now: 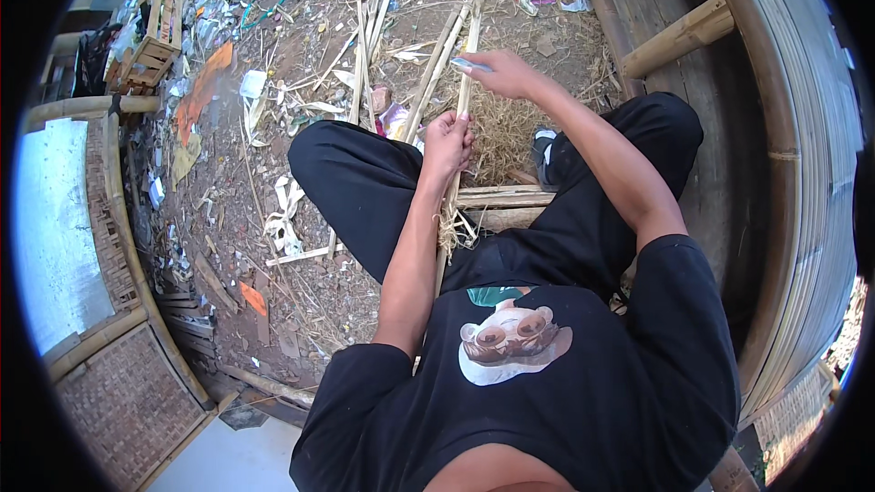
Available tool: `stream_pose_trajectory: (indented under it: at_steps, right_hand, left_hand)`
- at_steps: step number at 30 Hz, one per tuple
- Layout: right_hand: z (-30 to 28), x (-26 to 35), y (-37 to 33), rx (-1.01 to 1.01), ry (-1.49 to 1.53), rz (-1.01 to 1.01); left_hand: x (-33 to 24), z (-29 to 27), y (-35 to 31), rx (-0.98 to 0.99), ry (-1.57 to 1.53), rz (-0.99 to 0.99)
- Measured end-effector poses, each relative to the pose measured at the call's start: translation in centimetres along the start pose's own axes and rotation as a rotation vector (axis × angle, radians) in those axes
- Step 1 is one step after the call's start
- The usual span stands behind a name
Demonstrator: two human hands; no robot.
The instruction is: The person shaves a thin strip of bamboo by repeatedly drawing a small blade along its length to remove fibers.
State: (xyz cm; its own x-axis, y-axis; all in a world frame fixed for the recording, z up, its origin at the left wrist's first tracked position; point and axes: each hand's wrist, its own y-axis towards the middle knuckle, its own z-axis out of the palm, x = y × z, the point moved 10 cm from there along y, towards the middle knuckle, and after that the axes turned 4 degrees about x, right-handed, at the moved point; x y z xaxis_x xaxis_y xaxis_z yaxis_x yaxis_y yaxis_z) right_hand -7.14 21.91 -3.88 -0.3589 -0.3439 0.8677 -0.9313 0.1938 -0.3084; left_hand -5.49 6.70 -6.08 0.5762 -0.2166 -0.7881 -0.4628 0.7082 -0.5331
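Between the legs [357, 184]: I saw the pale strip [466, 96], probably split bamboo, running from near the lap [497, 260] out over the littered ground [232, 210].
Left hand [447, 143]: its fingers and thumb were closed around the strip, partway along.
Right hand [499, 76]: it was closed farther out, gripping a blade [468, 65] that reached left across the strip; from my remote seat I could not tell whether the edge touched.
Weight: I judged the strip light, easy for one hand to carry.
Stiffness: I expected it firm along its length yet springy, the far end apt to whip if held loosely.
Edges: they looked raw, so I reckoned on splinters and a dry, scarcely slippery feel.
Frayed shavings [453, 230]: those near the lap seemed flimsy, a poor place to take hold.
Best hold: I favoured the solid stretch under the left hand, well clear of the blade.
Other strips [363, 59]: they lay on the ground beyond the left leg.
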Motion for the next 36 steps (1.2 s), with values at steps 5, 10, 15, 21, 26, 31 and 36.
stream_pose_trajectory:
  at_steps: [5,10,15,21,26,31,36]
  right_hand:
    - [-0.9,3.0,0.5,-0.252,-0.544,-0.283]
    - [-0.6,3.0,0.6,-0.338,-0.452,-0.332]
    - [-1.3,3.2,-0.1,-0.428,-0.425,-0.36]
    - [-1.1,4.1,-1.6,-0.436,-0.386,-0.362]
    - [-0.7,5.5,-3.1,-0.43,-0.259,-0.355]
    - [-1.2,5.5,-4.9,-0.408,-0.133,-0.311]
    - [0.1,6.9,-6.5,-0.353,-0.134,-0.356]
  left_hand:
    - [-0.4,0.3,0.2,-0.012,0.047,-0.006]
    - [-0.5,0.2,0.0,-0.031,0.06,-0.012]
    - [-0.1,0.5,0.2,0.022,-0.006,-0.033]
    - [0.0,-0.2,1.0,0.033,-0.023,-0.009]
    - [-0.4,-1.1,1.5,0.023,-0.054,0.034]
    - [-1.6,-1.6,0.4,-0.011,-0.185,-0.001]
    - [-1.3,-1.6,0.8,0.007,-0.138,-0.008]
